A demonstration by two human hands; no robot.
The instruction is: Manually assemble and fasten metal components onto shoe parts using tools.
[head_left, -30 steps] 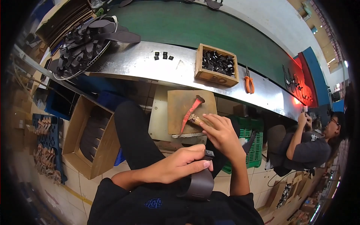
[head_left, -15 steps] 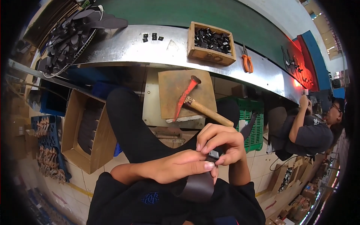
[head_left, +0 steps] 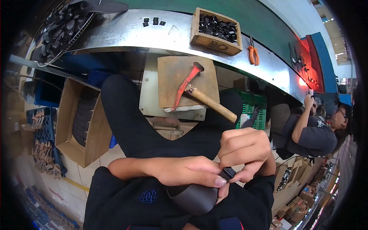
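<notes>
My left hand (head_left: pixel 188 172) is wrapped round a dark brown, curved shoe sole (head_left: pixel 195 199) close to my body, its thumb lying along the top. At its right end a small black square heel piece (head_left: pixel 229 173) shows between my two hands. The thumb and bent fingers of my right hand (head_left: pixel 245 151) pinch this piece; whether it is joined to the sole is hidden by the fingers. Beyond my hands, a hammer (head_left: pixel 188 86) with a red head and wooden handle lies on a brown pad (head_left: pixel 168 82).
On the metal bench edge (head_left: pixel 115 36) sit a wooden box (head_left: pixel 214 44) of black pieces, several loose black pieces (head_left: pixel 155 22) and orange-handled pliers (head_left: pixel 253 55). A basket of dark soles (head_left: pixel 65 30) is far left, a cardboard box (head_left: pixel 73 147) left. A co-worker (head_left: pixel 316 130) sits at right.
My right hand has moved slightly right and turned, its fingers more curled over the heel piece. The sole is tilted more and shows more of its curved face. My view has shifted slightly.
</notes>
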